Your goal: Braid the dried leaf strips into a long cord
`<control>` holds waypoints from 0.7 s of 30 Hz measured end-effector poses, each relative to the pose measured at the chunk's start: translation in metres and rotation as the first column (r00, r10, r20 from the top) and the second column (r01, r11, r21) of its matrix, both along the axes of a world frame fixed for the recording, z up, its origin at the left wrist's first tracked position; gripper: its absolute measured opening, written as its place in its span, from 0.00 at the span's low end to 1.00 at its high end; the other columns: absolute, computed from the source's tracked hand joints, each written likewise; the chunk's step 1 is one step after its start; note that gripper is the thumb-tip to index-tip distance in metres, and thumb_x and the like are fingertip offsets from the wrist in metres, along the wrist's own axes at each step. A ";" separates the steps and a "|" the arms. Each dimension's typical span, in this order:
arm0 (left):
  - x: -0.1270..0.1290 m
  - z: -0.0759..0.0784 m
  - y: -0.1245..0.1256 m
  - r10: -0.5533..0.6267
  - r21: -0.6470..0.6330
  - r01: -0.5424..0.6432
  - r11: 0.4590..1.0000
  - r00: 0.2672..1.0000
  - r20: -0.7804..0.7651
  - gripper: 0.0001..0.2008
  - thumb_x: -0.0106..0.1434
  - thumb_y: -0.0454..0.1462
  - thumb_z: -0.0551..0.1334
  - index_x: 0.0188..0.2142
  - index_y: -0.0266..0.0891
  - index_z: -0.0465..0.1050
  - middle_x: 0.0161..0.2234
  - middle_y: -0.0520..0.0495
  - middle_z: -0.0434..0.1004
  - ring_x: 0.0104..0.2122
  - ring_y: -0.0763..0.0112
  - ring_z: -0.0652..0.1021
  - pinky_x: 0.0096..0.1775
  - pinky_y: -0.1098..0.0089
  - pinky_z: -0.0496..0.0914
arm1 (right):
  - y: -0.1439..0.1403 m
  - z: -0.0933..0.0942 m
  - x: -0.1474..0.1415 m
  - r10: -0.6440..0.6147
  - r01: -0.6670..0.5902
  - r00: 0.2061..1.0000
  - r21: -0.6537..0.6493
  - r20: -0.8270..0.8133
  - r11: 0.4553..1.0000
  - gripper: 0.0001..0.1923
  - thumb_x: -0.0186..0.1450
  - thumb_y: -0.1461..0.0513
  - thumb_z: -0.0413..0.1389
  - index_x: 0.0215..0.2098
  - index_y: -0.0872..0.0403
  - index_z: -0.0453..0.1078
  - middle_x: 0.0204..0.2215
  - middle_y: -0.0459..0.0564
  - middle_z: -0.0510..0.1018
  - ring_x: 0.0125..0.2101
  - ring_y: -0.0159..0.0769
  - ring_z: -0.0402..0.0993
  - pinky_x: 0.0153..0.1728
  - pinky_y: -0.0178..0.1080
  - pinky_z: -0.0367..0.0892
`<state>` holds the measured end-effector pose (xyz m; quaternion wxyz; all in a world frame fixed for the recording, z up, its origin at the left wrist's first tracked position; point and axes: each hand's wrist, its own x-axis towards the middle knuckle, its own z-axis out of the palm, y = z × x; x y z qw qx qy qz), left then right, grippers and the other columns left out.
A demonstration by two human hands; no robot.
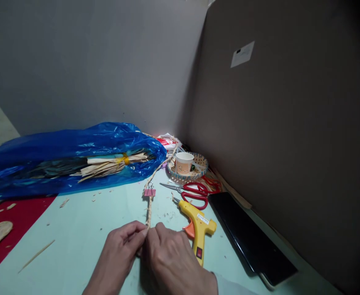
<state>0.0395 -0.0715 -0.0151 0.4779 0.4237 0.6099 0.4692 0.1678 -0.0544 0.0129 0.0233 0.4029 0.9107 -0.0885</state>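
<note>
Both hands (120, 248) hold a straw braid (149, 211), which stretches ahead to a pink clip (150, 192).

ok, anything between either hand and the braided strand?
Nothing visible. The left hand pinches the braided strand; the right hand is right beside it, fingertips hidden. The pink clip sits farther up the strand, the yellow glue gun off to the right.

No wording or number is legible: the white label (202, 219) on the yellow glue gun (192, 212) at right, the white card (243, 54) on the right-hand panel (268, 123) and the far red-and-white packet's (168, 143) print are too small or blurred.
</note>
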 end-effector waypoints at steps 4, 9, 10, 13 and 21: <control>-0.003 0.000 0.001 0.021 -0.002 -0.021 1.000 0.998 0.055 0.12 0.53 0.44 0.66 0.21 0.38 0.73 0.16 0.57 0.65 0.20 0.75 0.65 0.25 0.76 0.60 | -0.005 -0.011 -0.001 0.088 -0.078 0.993 0.120 -0.082 0.990 0.13 0.63 0.70 0.50 0.45 0.61 0.68 0.33 0.58 0.76 0.30 0.46 0.74 0.22 0.39 0.51; -0.006 -0.004 0.001 0.043 -0.046 -0.037 0.998 0.990 0.135 0.13 0.50 0.45 0.68 0.22 0.36 0.75 0.14 0.59 0.61 0.16 0.80 0.57 0.19 0.78 0.50 | -0.001 -0.004 0.012 -0.009 0.026 0.927 0.040 -0.376 0.999 0.12 0.65 0.57 0.52 0.39 0.56 0.73 0.31 0.54 0.77 0.30 0.43 0.73 0.28 0.39 0.56; -0.005 -0.003 0.001 0.053 -0.061 -0.044 0.997 0.987 0.153 0.13 0.50 0.45 0.69 0.23 0.36 0.76 0.13 0.60 0.60 0.15 0.81 0.56 0.18 0.78 0.47 | 0.003 0.000 0.015 -0.054 0.049 0.902 -0.022 -0.428 0.999 0.13 0.66 0.57 0.50 0.35 0.54 0.73 0.30 0.52 0.77 0.30 0.40 0.72 0.29 0.39 0.57; -0.004 -0.001 0.000 0.081 -0.122 -0.053 0.991 0.969 0.231 0.13 0.47 0.43 0.71 0.26 0.35 0.78 0.16 0.56 0.69 0.15 0.81 0.62 0.19 0.79 0.51 | 0.018 0.008 0.023 -0.199 0.127 0.806 -0.165 -0.557 0.978 0.15 0.69 0.58 0.47 0.32 0.54 0.74 0.31 0.50 0.78 0.33 0.37 0.72 0.33 0.37 0.58; -0.012 0.004 0.002 -0.049 -0.126 0.075 0.989 0.979 0.198 0.12 0.50 0.44 0.69 0.30 0.38 0.80 0.19 0.51 0.79 0.23 0.68 0.76 0.25 0.74 0.66 | 0.034 -0.012 0.017 -0.397 -0.216 0.680 -0.686 -0.617 0.695 0.11 0.68 0.58 0.48 0.33 0.55 0.69 0.22 0.44 0.72 0.24 0.30 0.69 0.28 0.32 0.60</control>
